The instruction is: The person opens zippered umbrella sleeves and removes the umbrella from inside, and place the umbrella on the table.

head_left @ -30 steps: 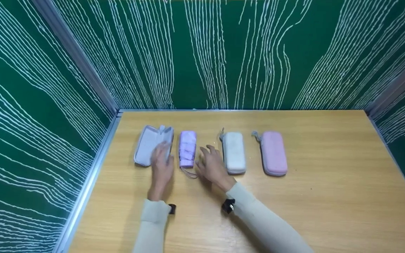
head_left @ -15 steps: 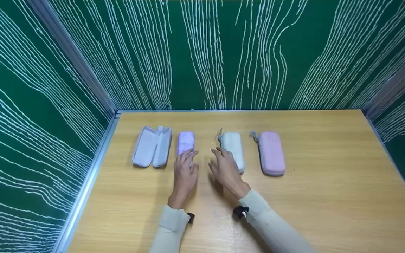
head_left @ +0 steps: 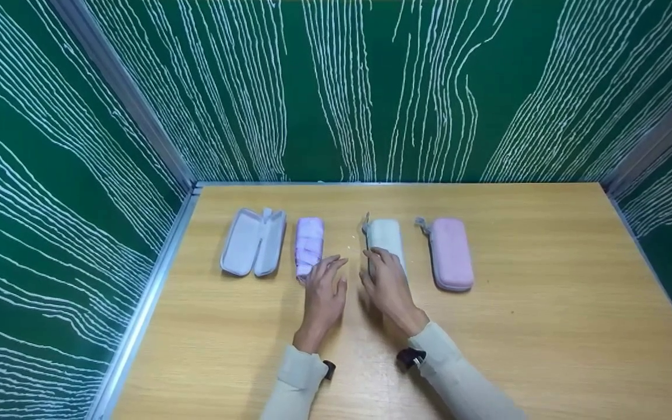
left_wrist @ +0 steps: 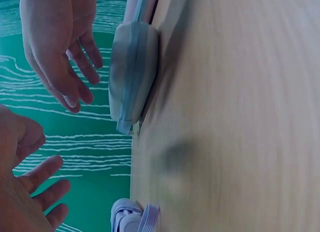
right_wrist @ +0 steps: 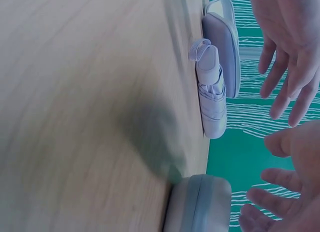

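- Pale grey-green, round-cornered oblong zip case point(head_left: 384, 233) is lying flat on the light wood-grain table point(head_left: 546, 326), its zip pull point(head_left: 365, 220) sticking out at ten o'clock.
- Right hand point(head_left: 390, 286) is hovering over the case's six o'clock end, fingers loosely bent and spread, holding nothing; the wrist views are showing a gap beneath it.
- Left hand point(head_left: 324, 297) is hovering at eight o'clock from the case, fingers half-extended, also gripping nothing.
- Slim purple folded fabric umbrella point(head_left: 309, 245) is lying at nine o'clock, with an open lavender-grey hard case point(head_left: 240, 245) resting farther out that way; a closed pink oblong case point(head_left: 452, 254) is sitting at three o'clock.
- Judging the step as taking hold of the grey-green case, one hand should be steadying its long sides without squeezing, the other pinching the pull and keeping the zip line straight.
- No brand, label or writing is showing legibly; white lines on the green wall point(head_left: 429, 87) are not forming letters.
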### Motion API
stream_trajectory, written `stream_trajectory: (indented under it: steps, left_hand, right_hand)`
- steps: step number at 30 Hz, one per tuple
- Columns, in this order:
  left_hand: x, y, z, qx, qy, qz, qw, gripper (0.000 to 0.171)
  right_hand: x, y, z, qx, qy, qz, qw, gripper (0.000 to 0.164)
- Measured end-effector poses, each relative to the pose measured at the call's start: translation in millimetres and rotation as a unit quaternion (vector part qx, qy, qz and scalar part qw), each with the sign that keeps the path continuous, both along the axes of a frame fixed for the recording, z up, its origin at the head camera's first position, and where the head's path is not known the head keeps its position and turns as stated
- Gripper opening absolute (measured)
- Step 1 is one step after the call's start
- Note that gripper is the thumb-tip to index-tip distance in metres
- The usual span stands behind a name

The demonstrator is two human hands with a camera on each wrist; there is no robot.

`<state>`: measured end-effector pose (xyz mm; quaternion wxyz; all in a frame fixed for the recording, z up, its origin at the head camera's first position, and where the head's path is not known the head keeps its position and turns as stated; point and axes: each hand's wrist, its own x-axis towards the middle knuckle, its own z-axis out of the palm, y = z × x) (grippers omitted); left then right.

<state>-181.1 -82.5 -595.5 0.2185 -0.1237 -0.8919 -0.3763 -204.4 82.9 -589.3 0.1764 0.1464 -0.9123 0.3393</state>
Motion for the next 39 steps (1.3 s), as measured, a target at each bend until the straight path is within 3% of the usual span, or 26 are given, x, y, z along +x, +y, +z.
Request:
stream_trajectory:
  steps: [8, 26, 39]
  left_hand:
    - [3.5, 17.2, -4.4, -0.017, -0.011, -0.011, 0.9997, 0.041]
    - [7.1, 62.1, -10.8, -0.095, -0.027, -0.038, 0.9944, 0.042]
    - [-0.8, 87.0, -14.0, -0.187, 0.024, -0.04, 0.9812, 0.036]
  right_hand:
    - [7.0, 16.4, -7.4, -0.01, 0.034, -0.012, 0.999, 0.041]
    - [14.6, 44.8, -10.5, -0.044, 0.016, -0.033, 0.998, 0.041]
    - [17.0, 62.6, -10.0, -0.049, 0.007, -0.051, 0.997, 0.039]
